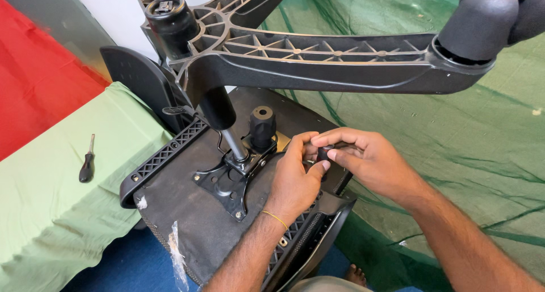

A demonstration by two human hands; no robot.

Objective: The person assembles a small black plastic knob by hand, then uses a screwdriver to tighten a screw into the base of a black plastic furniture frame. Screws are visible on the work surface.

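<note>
Already the office chair lies upside down in the middle of the frame, its seat underside [187,212] facing up and resting partly on a green cloth [51,212] at the left. The metal tilt mechanism plate [227,184] sits bolted to the seat, several bolt heads showing at its corners, and the gas lift cylinder [227,130] rises from it into the hub of the black five-star base [318,59], which spans the top of the frame. One caster [482,22] is seated at the arm end in the upper right; another caster [170,14] shows at the upper left. The tension knob [262,124] stands upright on the mechanism, just beside the cylinder.

Both hands meet just right of center, over the right edge of the mechanism. The left hand [295,175] curls its fingers together around a spot near the lever side of the plate; the right hand [363,156] pinches a small black knob-like part [325,153] between thumb and fingertips. Whether that part is threaded on or loose cannot be told, since the fingers hide its seat.

A black-handled screwdriver [87,161] lies untouched on the cloth, well apart at the left. By the look of it, the main assembly is largely done and only this small fitting remains in hand. A green net [454,156] covers the floor at the right.
</note>
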